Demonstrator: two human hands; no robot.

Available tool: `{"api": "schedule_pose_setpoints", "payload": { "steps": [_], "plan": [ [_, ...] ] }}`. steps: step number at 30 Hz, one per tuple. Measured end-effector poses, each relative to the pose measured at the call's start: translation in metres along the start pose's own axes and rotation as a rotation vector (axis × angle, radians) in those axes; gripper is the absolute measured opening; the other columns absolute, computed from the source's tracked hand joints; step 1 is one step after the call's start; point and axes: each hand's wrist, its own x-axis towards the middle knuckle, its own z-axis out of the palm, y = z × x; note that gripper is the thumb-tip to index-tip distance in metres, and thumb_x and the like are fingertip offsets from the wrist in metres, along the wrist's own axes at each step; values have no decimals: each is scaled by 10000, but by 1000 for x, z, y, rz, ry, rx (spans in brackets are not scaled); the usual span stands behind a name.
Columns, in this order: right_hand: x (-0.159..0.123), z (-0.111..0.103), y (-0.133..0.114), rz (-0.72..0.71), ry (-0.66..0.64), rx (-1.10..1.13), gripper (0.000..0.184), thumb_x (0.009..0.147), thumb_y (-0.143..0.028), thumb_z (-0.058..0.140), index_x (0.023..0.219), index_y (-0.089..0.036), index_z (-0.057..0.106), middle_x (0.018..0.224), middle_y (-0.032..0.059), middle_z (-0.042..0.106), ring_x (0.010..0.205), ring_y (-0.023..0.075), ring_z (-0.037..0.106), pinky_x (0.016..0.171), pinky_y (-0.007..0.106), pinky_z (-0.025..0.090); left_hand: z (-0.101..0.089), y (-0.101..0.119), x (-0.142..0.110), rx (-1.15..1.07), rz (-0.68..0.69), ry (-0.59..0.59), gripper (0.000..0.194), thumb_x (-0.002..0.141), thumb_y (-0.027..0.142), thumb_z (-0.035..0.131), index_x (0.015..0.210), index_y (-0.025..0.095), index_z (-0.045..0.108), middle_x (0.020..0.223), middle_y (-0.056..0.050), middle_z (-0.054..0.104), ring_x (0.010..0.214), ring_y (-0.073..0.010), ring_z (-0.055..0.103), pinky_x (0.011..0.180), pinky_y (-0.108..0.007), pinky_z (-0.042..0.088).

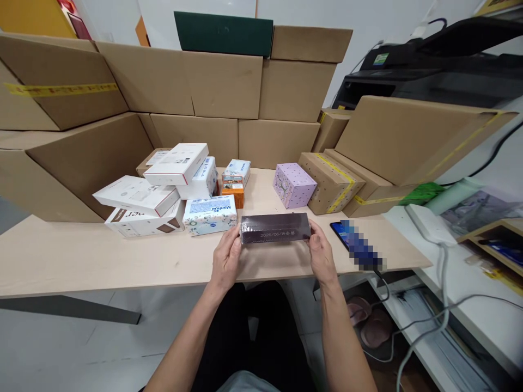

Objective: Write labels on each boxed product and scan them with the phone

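I hold a long dark maroon box (274, 228) wrapped in shiny film, level above the light wooden table (102, 256). My left hand (226, 261) grips its left end and my right hand (321, 256) grips its right end, fingers curled round it. Light printed characters run along the side that faces me. Just behind the box lie a floral tissue box (209, 214), an orange box (232, 190) and a small lilac box (293, 185).
White boxes (139, 196) are piled at the left. Large brown cartons (220, 87) wall the back and sides. A phone (341, 231) lies right of my hand. A black printer (433, 71) and cables (439, 321) stand at the right.
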Motion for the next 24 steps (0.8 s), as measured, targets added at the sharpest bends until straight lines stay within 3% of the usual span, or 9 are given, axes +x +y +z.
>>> {"api": "schedule_pose_setpoints", "payload": {
  "steps": [7, 13, 19, 24],
  "plan": [
    [-2, 5, 2, 4, 28, 40, 459, 917, -456, 581, 1306, -213, 564, 1336, 100, 635, 1242, 237, 589, 1064, 401, 469, -2, -3, -2, -15, 15, -21, 440, 982, 446, 466, 1351, 245, 596, 1406, -81, 594, 1353, -251, 506, 1153, -440, 384],
    [-4, 6, 7, -21, 4, 127, 420, 906, -377, 610, 1305, -249, 574, 1398, 87, 595, 1304, 250, 544, 1121, 446, 413, -4, -1, -3, -38, 1, -19, 453, 936, 456, 553, 1322, 228, 621, 1412, -102, 586, 1357, -282, 502, 1144, -461, 395],
    [-20, 4, 14, -30, -12, 223, 408, 878, -320, 644, 1275, -266, 569, 1467, 84, 531, 1370, 257, 482, 1161, 473, 364, -2, 2, -6, -108, -12, 72, 313, 961, 402, 517, 1128, 204, 691, 1250, -106, 674, 1249, -256, 585, 1077, -430, 453],
    [-37, -1, 11, 21, -12, 180, 363, 858, -296, 660, 1204, -240, 569, 1436, 120, 546, 1342, 248, 514, 1124, 454, 419, 0, 5, -5, -26, 7, 79, 250, 963, 375, 501, 860, 194, 640, 1055, -86, 664, 1064, -216, 631, 919, -359, 519]
  ]
}}
